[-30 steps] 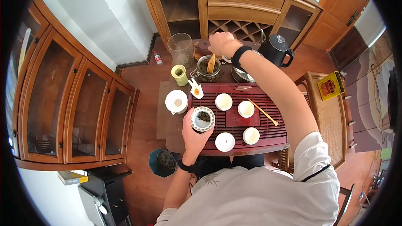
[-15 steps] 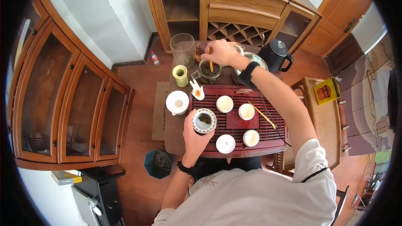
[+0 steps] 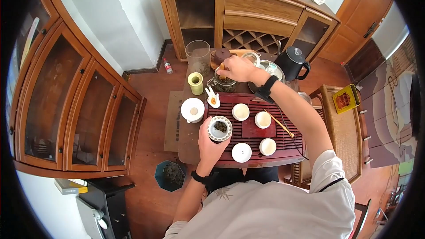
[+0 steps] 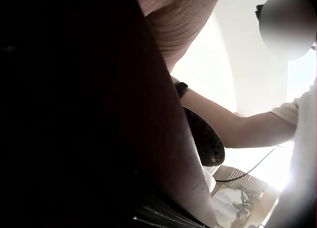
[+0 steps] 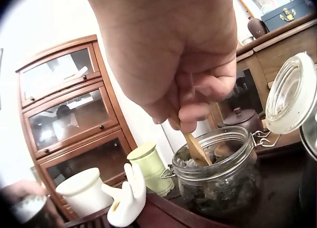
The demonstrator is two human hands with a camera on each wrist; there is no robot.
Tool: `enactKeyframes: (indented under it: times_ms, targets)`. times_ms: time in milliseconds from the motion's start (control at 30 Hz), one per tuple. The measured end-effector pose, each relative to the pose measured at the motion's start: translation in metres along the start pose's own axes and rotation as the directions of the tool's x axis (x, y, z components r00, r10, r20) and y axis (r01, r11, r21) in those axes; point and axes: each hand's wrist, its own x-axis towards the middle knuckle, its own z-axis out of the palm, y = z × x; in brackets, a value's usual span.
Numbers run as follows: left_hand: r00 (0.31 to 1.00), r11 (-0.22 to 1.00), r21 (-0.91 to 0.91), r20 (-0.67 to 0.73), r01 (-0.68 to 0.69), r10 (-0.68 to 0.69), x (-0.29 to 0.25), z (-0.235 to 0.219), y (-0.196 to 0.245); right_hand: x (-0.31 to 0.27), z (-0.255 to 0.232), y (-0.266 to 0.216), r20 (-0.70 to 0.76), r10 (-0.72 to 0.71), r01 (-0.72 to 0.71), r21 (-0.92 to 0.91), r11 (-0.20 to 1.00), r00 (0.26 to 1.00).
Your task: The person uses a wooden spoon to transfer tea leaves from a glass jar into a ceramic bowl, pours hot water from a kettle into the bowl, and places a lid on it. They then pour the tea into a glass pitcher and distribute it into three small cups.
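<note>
The right hand (image 5: 173, 54) pinches a wooden scoop (image 5: 197, 150) whose lower end is inside an open glass jar (image 5: 218, 181) of dark leaves; the jar's clamp lid (image 5: 291, 94) hangs back. From above, the right hand (image 3: 239, 68) covers part of the jar (image 3: 226, 85). The left hand (image 3: 211, 147) has its fingers round a white cup with a scalloped rim (image 3: 220, 128), with some dark leaves in it, at the tray's left edge. In the left wrist view, a dark shape fills most of the picture and the cup cannot be made out.
A slatted red tray (image 3: 283, 144) bears several white cups and a wooden stick (image 3: 281, 124). Left of it stand a white lidded pot (image 3: 192, 110), a hand-shaped ornament (image 3: 213, 98) and a green vase (image 3: 195, 83). A black kettle (image 3: 293, 63) stands back right; a blue bin (image 3: 170, 175) is on the floor.
The right hand has lowered the scoop from above the jar down into it, coming nearer the jar's mouth. The left hand still grips the cup. The head view has shifted slightly.
</note>
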Motion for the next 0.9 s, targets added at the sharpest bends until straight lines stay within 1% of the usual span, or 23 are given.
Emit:
enactKeyframes:
  times_ms: [67, 100, 167, 200, 267, 300, 333, 400, 500, 600, 667, 733, 833, 900]
  targets:
    - [1.000, 1.000, -0.022, 0.007, 0.003, -0.003, 0.000, 0.000, 0.000, -0.004, -0.004, 0.000, -0.023, -0.034, 0.032, -0.061, 0.998, 0.999]
    - [1.000, 1.000, -0.027, 0.007, 0.011, -0.010, 0.000, 0.001, -0.002, -0.002, 0.000, 0.005, -0.028, -0.031, 0.029, -0.062, 0.998, 0.999]
    - [1.000, 0.999, -0.031, 0.006, 0.017, -0.017, -0.001, 0.001, -0.003, 0.008, 0.021, 0.022, -0.186, -0.125, 0.138, 0.058, 0.989, 0.975]
    - [1.000, 1.000, -0.012, 0.003, 0.003, -0.003, -0.001, 0.001, -0.003, 0.008, 0.023, 0.023, -0.189, -0.127, 0.140, 0.057, 0.989, 0.974]
    - [1.000, 1.000, 0.006, -0.004, -0.019, 0.019, 0.001, 0.000, -0.002, 0.009, 0.027, 0.026, -0.092, -0.062, 0.070, 0.080, 0.994, 0.994]
    - [1.000, 1.000, 0.006, -0.006, -0.028, 0.028, 0.001, 0.000, -0.002, 0.010, 0.027, 0.027, -0.086, -0.041, 0.046, 0.058, 0.997, 0.995]
    - [0.999, 0.999, 0.005, -0.008, -0.033, 0.033, 0.000, 0.000, -0.002, 0.009, 0.026, 0.030, -0.088, -0.040, 0.045, 0.055, 0.997, 0.995]
    - [0.999, 0.999, 0.003, -0.012, -0.033, 0.033, 0.000, 0.001, -0.003, 0.007, 0.022, 0.034, -0.096, 0.036, -0.022, 0.149, 0.989, 0.995]
    - [0.999, 0.999, 0.003, -0.009, -0.034, 0.034, -0.001, 0.001, -0.003, 0.005, 0.015, 0.038, -0.131, 0.050, -0.027, 0.171, 0.985, 0.990]
    - [0.998, 0.998, 0.024, -0.013, -0.063, 0.063, -0.001, 0.001, -0.002, 0.011, 0.023, 0.033, -0.113, 0.081, -0.062, 0.157, 0.986, 0.990]
    - [1.000, 1.000, -0.012, -0.002, -0.021, 0.021, 0.000, 0.001, -0.002, 0.014, 0.032, 0.029, -0.105, 0.075, -0.060, 0.139, 0.988, 0.992]
    - [1.000, 1.000, -0.016, -0.007, -0.025, 0.025, 0.000, 0.001, -0.002, 0.016, 0.035, 0.028, -0.092, 0.074, -0.063, 0.122, 0.991, 0.993]
    - [1.000, 0.999, -0.014, -0.009, -0.030, 0.030, 0.000, 0.001, -0.003, 0.015, 0.033, 0.034, -0.083, 0.076, -0.062, 0.159, 0.985, 0.994]
    - [0.999, 0.999, -0.008, -0.010, -0.035, 0.034, 0.000, 0.002, -0.003, 0.011, 0.027, 0.036, -0.139, 0.004, 0.035, 0.283, 0.958, 0.990]
